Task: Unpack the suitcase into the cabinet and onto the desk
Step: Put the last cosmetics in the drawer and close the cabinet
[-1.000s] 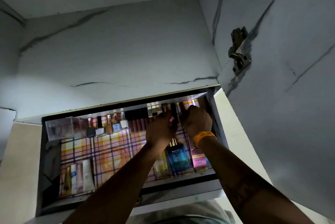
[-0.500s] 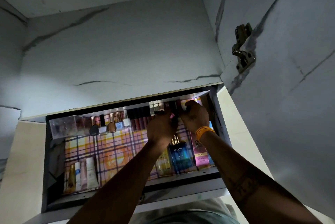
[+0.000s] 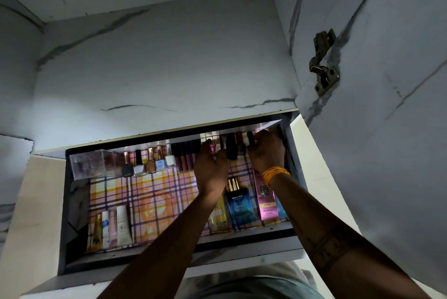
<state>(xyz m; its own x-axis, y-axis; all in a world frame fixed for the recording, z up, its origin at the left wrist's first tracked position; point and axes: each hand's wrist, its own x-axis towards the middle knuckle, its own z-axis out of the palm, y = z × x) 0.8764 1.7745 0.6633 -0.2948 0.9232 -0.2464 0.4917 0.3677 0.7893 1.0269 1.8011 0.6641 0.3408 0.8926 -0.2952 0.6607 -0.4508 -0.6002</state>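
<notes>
Drawer (image 3: 285, 231): 4 tubes (image 3: 110, 231) at front-left, 3 perfume/cream packs front-right, 5 polish btls (image 3: 147, 163) along back wall. My left hand (image 3: 211, 168) pinches lipsticks (image 3: 231, 147) at back-right; right hand (image 3: 266, 153), fingers curled on one. Vs 0.5 s ago: right hand shifted further right.

We see an open drawer (image 3: 63, 214) lined with a plaid sheet (image 3: 154, 197). Left of our fingers (image 3: 219, 158), along the back, stand a clear box (image 3: 93, 164), nail polish bottles (image 3: 147, 163) and dark lipstick tubes (image 3: 186, 155). Nearer us than the fingers lie a blue perfume bottle (image 3: 239, 204), a pink carton (image 3: 266, 202) and, far left, four tubes (image 3: 110, 231).
</notes>
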